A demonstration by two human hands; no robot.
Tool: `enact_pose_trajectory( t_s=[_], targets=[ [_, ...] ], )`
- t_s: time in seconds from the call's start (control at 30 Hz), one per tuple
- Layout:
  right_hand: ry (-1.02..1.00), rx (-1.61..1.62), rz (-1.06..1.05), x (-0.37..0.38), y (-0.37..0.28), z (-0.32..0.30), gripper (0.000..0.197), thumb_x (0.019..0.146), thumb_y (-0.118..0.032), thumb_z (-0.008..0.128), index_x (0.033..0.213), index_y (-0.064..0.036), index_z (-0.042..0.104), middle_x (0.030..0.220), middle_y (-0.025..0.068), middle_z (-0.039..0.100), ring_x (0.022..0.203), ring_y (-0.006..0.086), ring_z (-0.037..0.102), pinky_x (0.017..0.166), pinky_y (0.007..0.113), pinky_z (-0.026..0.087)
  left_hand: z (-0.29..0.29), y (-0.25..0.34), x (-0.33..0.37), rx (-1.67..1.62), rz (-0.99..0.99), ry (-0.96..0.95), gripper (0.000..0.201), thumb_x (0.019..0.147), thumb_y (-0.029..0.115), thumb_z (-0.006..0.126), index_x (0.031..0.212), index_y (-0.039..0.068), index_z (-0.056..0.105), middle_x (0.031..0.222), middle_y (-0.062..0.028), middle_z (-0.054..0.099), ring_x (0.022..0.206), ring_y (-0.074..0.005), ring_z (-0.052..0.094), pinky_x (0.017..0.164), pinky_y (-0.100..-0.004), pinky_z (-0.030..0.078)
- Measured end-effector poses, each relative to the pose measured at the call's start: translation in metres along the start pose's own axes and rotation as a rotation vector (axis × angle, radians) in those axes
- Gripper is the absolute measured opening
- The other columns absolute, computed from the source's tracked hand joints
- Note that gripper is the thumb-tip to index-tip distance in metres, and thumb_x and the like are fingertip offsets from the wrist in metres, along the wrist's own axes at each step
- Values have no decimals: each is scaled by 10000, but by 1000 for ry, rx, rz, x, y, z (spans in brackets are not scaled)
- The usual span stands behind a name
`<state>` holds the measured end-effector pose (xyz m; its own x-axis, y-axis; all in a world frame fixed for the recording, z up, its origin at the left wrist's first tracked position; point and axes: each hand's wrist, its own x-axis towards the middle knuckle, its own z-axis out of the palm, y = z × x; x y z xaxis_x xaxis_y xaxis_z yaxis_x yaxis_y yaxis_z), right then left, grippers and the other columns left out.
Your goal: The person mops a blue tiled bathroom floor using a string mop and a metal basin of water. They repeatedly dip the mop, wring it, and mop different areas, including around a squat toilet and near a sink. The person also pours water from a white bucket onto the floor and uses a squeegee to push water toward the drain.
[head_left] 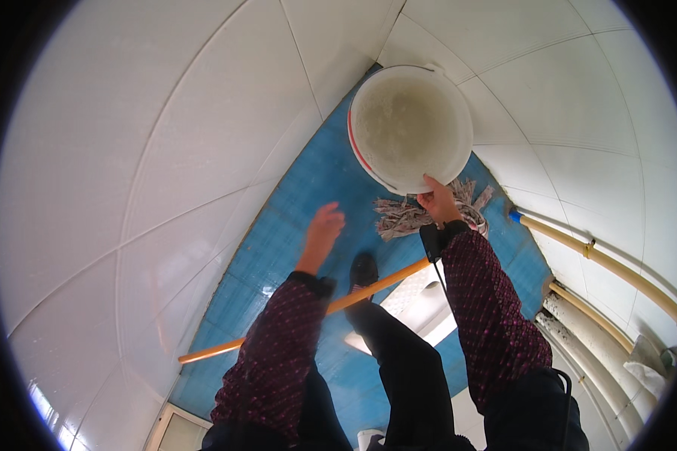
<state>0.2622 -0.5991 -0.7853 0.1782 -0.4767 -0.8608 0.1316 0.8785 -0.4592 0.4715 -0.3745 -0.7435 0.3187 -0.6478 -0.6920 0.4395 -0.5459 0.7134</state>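
Observation:
A white bucket (361, 120) with a red mark on its side and murky water (410, 124) in it stands in the far corner. My right hand (438, 201) grips its near rim, thumb over the edge. Just below the bucket lies a mop head of patterned cloth strips (399, 219), partly hidden by my right hand and wrist. Its orange handle (384, 283) slants down to the left, passing behind my left forearm. My left hand (325, 231) hangs over the blue floor, slightly blurred, fingers loosely apart with nothing in them.
A white squat toilet (421, 301) is set in the blue floor (278, 225), between my leg and right forearm. White tiled walls (195, 135) close in on both sides. Yellowish pipes (609, 263) run along the right wall. My dark shoe (364, 269) stands near the mop handle.

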Motion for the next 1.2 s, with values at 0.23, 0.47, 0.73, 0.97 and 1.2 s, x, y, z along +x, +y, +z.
enact_pose_trajectory(
  t_s=[0.23,0.47,0.73,0.97,1.2],
  targets=[
    [-36,37,-113,-2,41,-3,217,749,-14,579,961,5,537,793,76,555,661,179,543,520,277,475,49,38,40,-48,29,60,526,865,290,546,1293,43,368,1108,-109,535,992,-185,537,801,-318,470],
    [69,-130,-125,-86,86,-6,216,702,-16,591,915,-2,562,753,42,553,587,152,529,445,255,421,12,13,1,-165,-65,81,501,864,290,554,1264,39,384,1142,-114,513,982,-195,548,782,-349,489],
    [74,-333,29,-164,118,-22,156,664,-42,594,808,3,554,657,28,512,497,126,473,398,237,346,-10,-8,-88,-218,-132,82,417,851,92,525,1226,30,353,1097,-117,540,918,-206,592,718,-347,543],
    [45,-493,129,-142,69,11,139,703,-112,595,640,-2,537,538,63,493,410,136,451,344,232,301,-14,24,-97,-366,-42,111,392,847,83,541,1209,23,403,939,-104,586,772,-169,618,630,-295,556],
    [-32,-394,139,-140,74,4,151,744,-135,542,661,-13,510,518,69,472,398,128,434,335,243,247,-13,34,-75,-345,33,46,384,846,85,548,1207,41,425,838,-75,600,700,-144,610,616,-286,543]
  ],
)
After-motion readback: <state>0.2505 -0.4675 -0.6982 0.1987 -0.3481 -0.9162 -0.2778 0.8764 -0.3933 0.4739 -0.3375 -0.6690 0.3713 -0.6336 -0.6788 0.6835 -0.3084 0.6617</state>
